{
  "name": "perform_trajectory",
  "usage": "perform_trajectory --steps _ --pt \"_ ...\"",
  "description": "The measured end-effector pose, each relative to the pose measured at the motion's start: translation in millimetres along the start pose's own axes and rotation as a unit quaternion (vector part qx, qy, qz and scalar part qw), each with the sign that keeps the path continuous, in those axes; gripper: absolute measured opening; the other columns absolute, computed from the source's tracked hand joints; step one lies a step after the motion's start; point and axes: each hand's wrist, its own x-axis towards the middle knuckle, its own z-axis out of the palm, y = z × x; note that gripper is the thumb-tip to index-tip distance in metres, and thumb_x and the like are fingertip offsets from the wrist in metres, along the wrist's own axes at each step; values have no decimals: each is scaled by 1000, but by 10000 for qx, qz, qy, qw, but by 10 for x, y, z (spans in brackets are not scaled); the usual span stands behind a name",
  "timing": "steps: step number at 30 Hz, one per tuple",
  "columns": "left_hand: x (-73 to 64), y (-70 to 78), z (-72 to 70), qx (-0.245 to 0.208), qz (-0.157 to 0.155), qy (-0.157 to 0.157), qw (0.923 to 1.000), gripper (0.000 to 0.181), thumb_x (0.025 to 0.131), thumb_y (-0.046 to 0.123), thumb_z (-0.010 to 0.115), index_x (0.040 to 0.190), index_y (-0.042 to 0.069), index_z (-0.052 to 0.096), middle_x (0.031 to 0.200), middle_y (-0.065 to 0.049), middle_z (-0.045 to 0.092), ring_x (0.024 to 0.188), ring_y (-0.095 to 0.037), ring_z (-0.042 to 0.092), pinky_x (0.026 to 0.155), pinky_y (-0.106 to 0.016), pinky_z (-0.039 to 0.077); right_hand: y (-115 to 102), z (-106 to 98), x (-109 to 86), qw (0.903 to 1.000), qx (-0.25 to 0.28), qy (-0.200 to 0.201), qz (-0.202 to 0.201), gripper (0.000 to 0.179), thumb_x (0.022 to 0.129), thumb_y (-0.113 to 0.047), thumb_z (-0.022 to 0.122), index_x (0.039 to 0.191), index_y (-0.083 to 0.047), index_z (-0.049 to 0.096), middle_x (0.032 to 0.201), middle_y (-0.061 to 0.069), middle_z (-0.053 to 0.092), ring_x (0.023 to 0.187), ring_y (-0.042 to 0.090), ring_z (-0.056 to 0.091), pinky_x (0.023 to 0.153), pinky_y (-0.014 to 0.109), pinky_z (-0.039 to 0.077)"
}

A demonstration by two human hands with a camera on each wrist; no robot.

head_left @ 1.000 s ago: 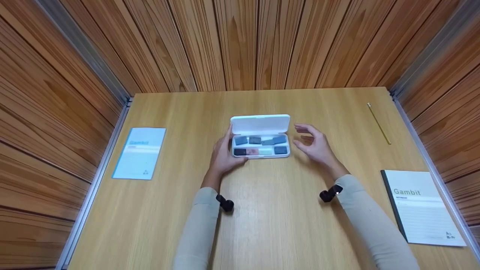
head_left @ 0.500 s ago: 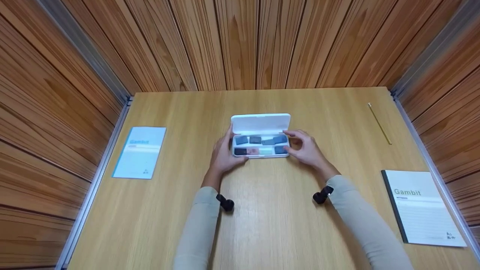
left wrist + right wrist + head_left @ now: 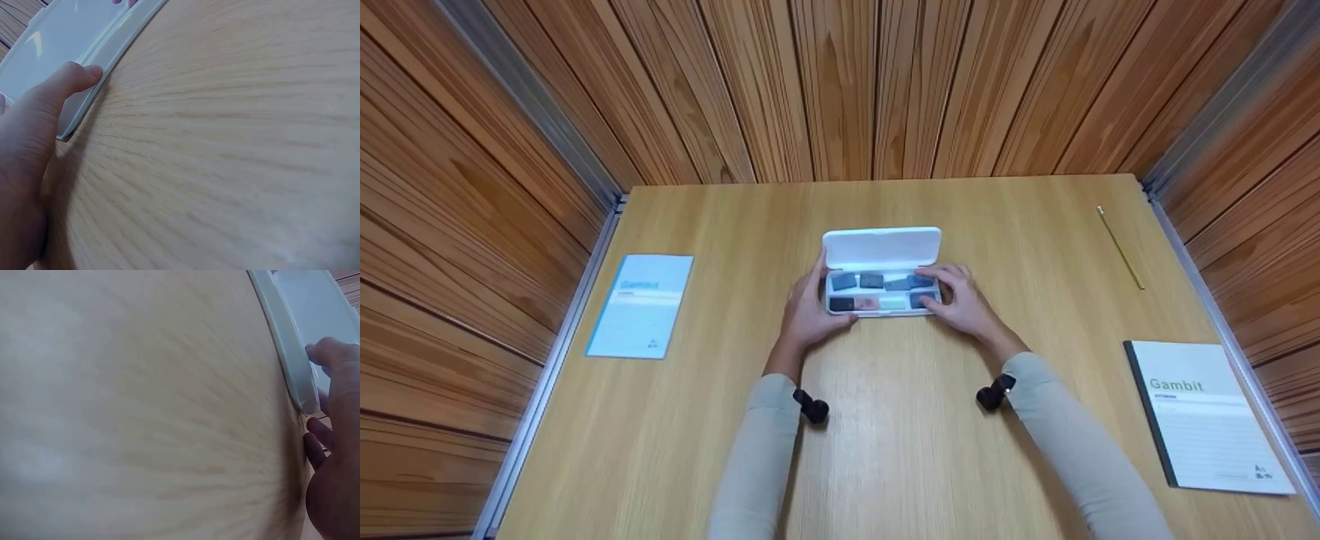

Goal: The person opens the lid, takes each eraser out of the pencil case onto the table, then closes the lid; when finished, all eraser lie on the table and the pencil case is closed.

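Observation:
A white plastic case (image 3: 879,312) lies on the table with its lid raised. Its two rows hold several small blocks, mostly dark blue-grey, one pinkish and one pale; their kind is unclear. My left hand (image 3: 810,311) grips the case's left end, thumb over the front rim. My right hand (image 3: 967,304) reaches over the right end. Its thumb is at the dark blue block (image 3: 916,299) in the front row, and its index finger is by the blue block (image 3: 916,280) behind. Thumb and index tips stand apart. In the right wrist view the thumb (image 3: 326,351) is inside the rim.
A light blue booklet (image 3: 641,306) lies on the left of the table (image 3: 877,450). On the right are a thin gold stick (image 3: 1121,249) and a white notebook (image 3: 1211,420) with a dark spine. Wooden panels (image 3: 840,90) stand around the back and sides.
My right hand has moved left from beside the case to over its right end, its thumb and index finger now at the blocks. The left hand stays on the case.

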Motion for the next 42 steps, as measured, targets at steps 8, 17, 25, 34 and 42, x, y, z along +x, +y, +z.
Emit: perform_trajectory --steps 8,17,25,34,42 --pt "2 -3 3 20 0 -13 10000 133 81 42 100 182 42 14 181 -3 45 165 -33 44 138 -66 30 -27 6 5 9996 15 -95 276 45 107 -14 75 152 -12 70 159 21 62 148 40 45 128 62 34" --pt "-4 0 4 94 76 36 9999 133 81 44 100 182 39 14 178 -3 50 162 -32 47 139 -66 29 -34 19 17 9986 120 -264 435 43 110 -16 71 152 -16 70 161 20 58 148 39 39 128 64 32" --pt "9 -1 0 153 197 18 9997 133 80 46 99 183 36 14 175 -2 54 160 -29 50 139 -62 29 -50 53 37 9990 27 -215 402 42 109 -12 71 150 -12 72 152 23 58 138 37 39 115 54 35" --pt "20 -29 26 106 196 18 9997 132 81 48 98 182 41 14 177 1 51 162 -27 48 140 -64 27 -80 66 81 9978 -57 -369 541 42 109 -10 70 151 -14 73 143 22 52 137 36 33 112 49 31" --pt "14 -35 26 80 160 14 9998 132 81 46 99 181 43 14 178 0 49 160 -29 48 139 -66 28 -78 58 110 9966 -228 -532 580 40 110 -14 69 150 -19 74 139 19 48 139 38 30 113 52 27"
